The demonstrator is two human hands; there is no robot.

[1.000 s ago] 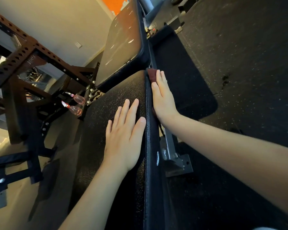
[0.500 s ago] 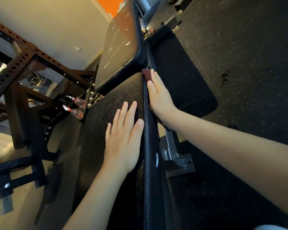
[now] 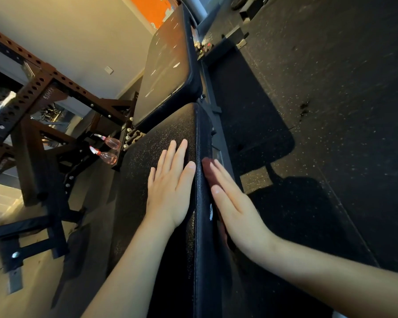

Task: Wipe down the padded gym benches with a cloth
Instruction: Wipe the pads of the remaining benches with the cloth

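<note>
Left hand (image 3: 170, 191) flat atop bench pad (image 3: 168, 125); right hand (image 3: 237, 212) presses red cloth (image 3: 207, 165) against pad's right side. Fingers straight, both.

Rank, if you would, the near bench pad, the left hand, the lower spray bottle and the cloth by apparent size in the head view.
1. near bench pad
2. left hand
3. lower spray bottle and cloth: they look alike, and the right hand covers most of the cloth.
</note>
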